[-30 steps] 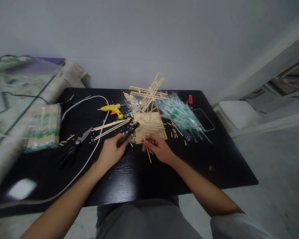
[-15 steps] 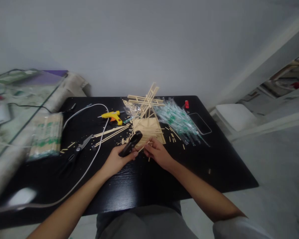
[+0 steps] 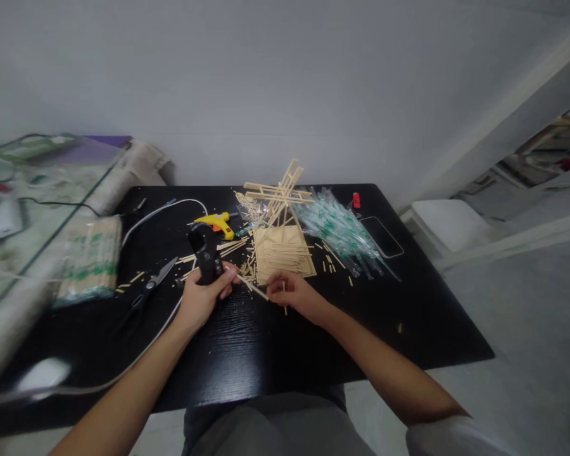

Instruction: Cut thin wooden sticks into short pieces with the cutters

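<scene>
My left hand is closed around a black cutter, holding it upright over the black table. My right hand pinches a thin wooden stick that points left toward the cutter. Just beyond both hands lies a flat panel of glued sticks with a tilted stick frame standing on it. Loose sticks and short offcuts lie around the panel.
A yellow glue gun lies behind the cutter, its white cable running down the table's left side. Scissors lie left of my hand. Wrapped stick packets, a phone and a red lighter sit at the right; a stick bundle at far left.
My left hand has swung the cutter from lying against the stick to upright and further left. My right hand lowered slightly, still pinching the stick.
</scene>
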### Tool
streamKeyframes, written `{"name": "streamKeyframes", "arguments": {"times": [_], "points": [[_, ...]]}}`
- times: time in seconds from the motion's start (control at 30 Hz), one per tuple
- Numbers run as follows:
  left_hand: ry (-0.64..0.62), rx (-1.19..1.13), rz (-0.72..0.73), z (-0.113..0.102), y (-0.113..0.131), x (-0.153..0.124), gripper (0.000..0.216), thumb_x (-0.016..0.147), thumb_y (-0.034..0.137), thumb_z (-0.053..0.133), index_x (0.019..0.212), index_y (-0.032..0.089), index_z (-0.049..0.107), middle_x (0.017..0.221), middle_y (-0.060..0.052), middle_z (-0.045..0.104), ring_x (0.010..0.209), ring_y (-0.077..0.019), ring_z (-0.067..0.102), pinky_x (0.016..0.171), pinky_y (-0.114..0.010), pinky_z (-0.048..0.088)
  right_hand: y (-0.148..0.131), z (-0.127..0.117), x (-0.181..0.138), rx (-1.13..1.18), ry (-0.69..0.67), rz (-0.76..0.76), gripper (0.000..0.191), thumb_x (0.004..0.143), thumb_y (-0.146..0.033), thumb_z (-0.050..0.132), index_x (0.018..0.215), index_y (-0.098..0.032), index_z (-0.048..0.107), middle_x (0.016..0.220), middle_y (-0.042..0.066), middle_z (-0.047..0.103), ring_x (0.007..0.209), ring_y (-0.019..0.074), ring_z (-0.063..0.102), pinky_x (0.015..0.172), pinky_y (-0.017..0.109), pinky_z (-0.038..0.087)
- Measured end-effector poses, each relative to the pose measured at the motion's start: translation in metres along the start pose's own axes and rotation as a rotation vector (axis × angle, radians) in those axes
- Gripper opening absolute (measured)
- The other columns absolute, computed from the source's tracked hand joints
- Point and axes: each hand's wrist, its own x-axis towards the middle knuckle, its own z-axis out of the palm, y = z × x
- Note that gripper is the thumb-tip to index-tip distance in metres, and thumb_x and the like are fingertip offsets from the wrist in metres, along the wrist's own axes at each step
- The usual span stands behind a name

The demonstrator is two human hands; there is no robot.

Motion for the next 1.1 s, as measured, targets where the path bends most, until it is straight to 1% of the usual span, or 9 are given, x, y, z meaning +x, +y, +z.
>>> {"name": "streamKeyframes", "arguments": {"times": [0.13, 0.23, 0.37, 0.43, 0.5, 0.57, 0.77, 0.97, 1.1], "points": [[0.011, 0.072, -0.025, 0.004, 0.002, 0.0, 0.03, 0.076, 0.042, 0.08, 0.082, 0.016, 0.066, 0.064, 0.0, 0.064, 0.047, -0.0083, 0.047, 0.046, -0.024, 0.037, 0.004, -0.003, 0.003, 0.156, -0.088, 0.069, 0.038, 0.056, -0.004, 0.068, 0.09, -0.02, 0.066, 0.084, 0.001, 0.076, 0.07, 0.0128, 0.061, 0.061, 0.023, 0.042], [-0.036, 0.167, -0.063, 0.007, 0.001, -0.003, 0.035, 0.073, 0.047, 0.08, 0.079, 0.015, 0.067, 0.062, 0.0, 0.062, 0.048, -0.0093, 0.047, 0.047, -0.024, 0.037, 0.006, -0.005, 0.003, 0.208, -0.135, 0.096, 0.041, 0.058, -0.002, 0.071, 0.095, -0.019, 0.067, 0.091, 0.003, 0.078, 0.079, 0.0147, 0.068, 0.064, 0.023, 0.046], [-0.136, 0.251, -0.075, 0.009, -0.004, -0.005, 0.034, 0.071, 0.046, 0.082, 0.071, 0.015, 0.068, 0.054, 0.004, 0.054, 0.048, -0.0088, 0.044, 0.047, -0.023, 0.035, 0.005, -0.004, 0.0, 0.257, -0.185, 0.089, 0.048, 0.064, -0.013, 0.086, 0.107, -0.019, 0.065, 0.109, 0.008, 0.077, 0.106, 0.0197, 0.072, 0.094, 0.035, 0.053], [-0.17, 0.268, -0.079, 0.011, -0.006, -0.006, 0.032, 0.07, 0.045, 0.082, 0.07, 0.016, 0.069, 0.054, 0.004, 0.055, 0.048, -0.0094, 0.045, 0.048, -0.023, 0.036, 0.005, -0.002, -0.002, 0.265, -0.175, 0.087, 0.056, 0.058, -0.014, 0.093, 0.106, -0.02, 0.064, 0.117, 0.007, 0.074, 0.113, 0.0206, 0.07, 0.105, 0.04, 0.049], [-0.189, 0.264, -0.086, 0.013, -0.007, -0.007, 0.032, 0.07, 0.045, 0.082, 0.07, 0.016, 0.069, 0.056, 0.003, 0.059, 0.05, -0.0107, 0.048, 0.049, -0.023, 0.038, 0.005, -0.001, -0.003, 0.242, -0.15, 0.099, 0.061, 0.049, -0.011, 0.096, 0.1, -0.019, 0.064, 0.118, 0.006, 0.073, 0.112, 0.0212, 0.071, 0.109, 0.042, 0.048], [-0.203, 0.241, -0.096, 0.015, -0.008, -0.008, 0.031, 0.069, 0.044, 0.083, 0.07, 0.016, 0.069, 0.059, 0.002, 0.063, 0.053, -0.0122, 0.053, 0.052, -0.024, 0.042, 0.006, 0.001, -0.004, 0.199, -0.13, 0.122, 0.059, 0.046, -0.009, 0.097, 0.094, -0.017, 0.065, 0.112, 0.005, 0.074, 0.109, 0.0225, 0.072, 0.107, 0.044, 0.05], [-0.299, 0.195, -0.12, 0.024, -0.006, -0.014, 0.025, 0.074, 0.04, 0.08, 0.072, 0.016, 0.071, 0.067, -0.001, 0.071, 0.065, -0.0162, 0.065, 0.067, -0.027, 0.052, 0.013, 0.007, -0.004, 0.112, -0.105, 0.143, 0.041, 0.049, -0.017, 0.096, 0.07, -0.016, 0.06, 0.084, 0.003, 0.077, 0.099, 0.0252, 0.076, 0.096, 0.044, 0.055], [-0.309, 0.278, -0.103, 0.025, -0.011, -0.017, 0.028, 0.075, 0.042, 0.078, 0.074, 0.015, 0.071, 0.067, 0.0, 0.068, 0.065, -0.0147, 0.062, 0.067, -0.026, 0.05, 0.017, 0.011, -0.003, 0.035, -0.02, 0.099, 0.039, 0.05, -0.025, 0.096, 0.066, -0.017, 0.062, 0.073, -0.001, 0.074, 0.081, 0.0195, 0.075, 0.089, 0.038, 0.056], [-0.352, 0.372, -0.027, 0.022, -0.015, -0.016, 0.027, 0.08, 0.042, 0.076, 0.076, 0.016, 0.07, 0.072, 0.001, 0.068, 0.071, -0.0148, 0.062, 0.072, -0.026, 0.048, 0.019, 0.012, -0.002, -0.003, 0.03, 0.041, 0.039, 0.049, -0.029, 0.096, 0.065, -0.017, 0.063, 0.07, -0.003, 0.072, 0.072, 0.0169, 0.071, 0.081, 0.034, 0.055]]}}
